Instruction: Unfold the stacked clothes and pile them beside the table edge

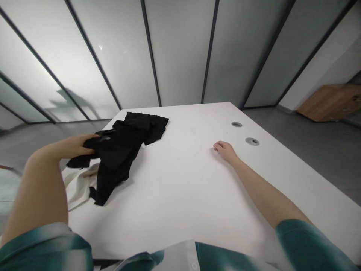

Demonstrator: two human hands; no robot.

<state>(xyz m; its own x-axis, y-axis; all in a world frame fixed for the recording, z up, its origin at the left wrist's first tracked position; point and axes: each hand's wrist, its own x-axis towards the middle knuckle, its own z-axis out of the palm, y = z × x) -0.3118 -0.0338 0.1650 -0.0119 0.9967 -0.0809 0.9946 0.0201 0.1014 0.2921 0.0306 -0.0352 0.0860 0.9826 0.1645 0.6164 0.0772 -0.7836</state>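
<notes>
At the left of the table, my left hand [80, 146] grips the edge of a black garment [117, 148], its fingertips partly hidden by the fabric. The garment is crumpled; its near part hangs in folds while the far part lies bunched on the tabletop. I cannot make out what kind of garment it is. Under its near left side, a white cloth [80, 188] with a beige patch shows at the table's edge. My right hand [225, 149] is loosely curled at the right of the table, apart from the cloth, with nothing visible in it.
The white table [175, 195] stretches away from me. Two round grommets, a farther one [236, 124] and a nearer one [252, 141], sit near its right edge. Frosted glass panels [180, 52] rise behind it. A wooden cabinet [327, 102] stands at the far right.
</notes>
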